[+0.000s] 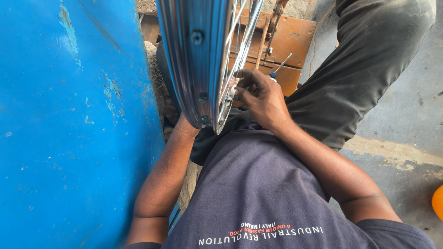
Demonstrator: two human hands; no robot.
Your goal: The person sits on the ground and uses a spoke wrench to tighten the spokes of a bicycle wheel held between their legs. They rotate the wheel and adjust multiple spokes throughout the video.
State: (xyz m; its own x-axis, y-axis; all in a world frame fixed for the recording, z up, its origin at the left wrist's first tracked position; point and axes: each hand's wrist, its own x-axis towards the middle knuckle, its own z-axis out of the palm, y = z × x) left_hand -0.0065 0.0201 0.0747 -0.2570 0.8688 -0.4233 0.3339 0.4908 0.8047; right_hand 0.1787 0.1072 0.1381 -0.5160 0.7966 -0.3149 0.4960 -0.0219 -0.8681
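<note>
Two bare hands work at a spoked wheel rim [196, 60], a shiny metal hoop that stands upright on its edge in front of the person and runs from the top of the view down to their lap. The right hand [263, 97] sits just to the right of the rim, its fingers [247, 85] curled together and pinched on a small part at the spokes [240, 41], close to where they meet the rim; a slim screwdriver [280, 64] with a blue collar sticks up and to the right from behind this hand, though whether the hand grips it cannot be told. The left forearm [161, 180] reaches up along the left side, and the left hand goes behind the lower edge of the rim at the wrist [184, 127], so its fingers are hidden and their state cannot be told. Behind the wheel lies an orange-brown metal box [295, 37], rusty in places, with a thin rusted bracket [272, 27] rising near it. A large blue painted panel [69, 129], scuffed and chipped, fills the left side. The person wears a dark shirt [258, 193] and grey trousers [369, 60], with the right knee raised over a concrete floor [406, 115]. An orange object [437, 203] shows at the right edge.
</note>
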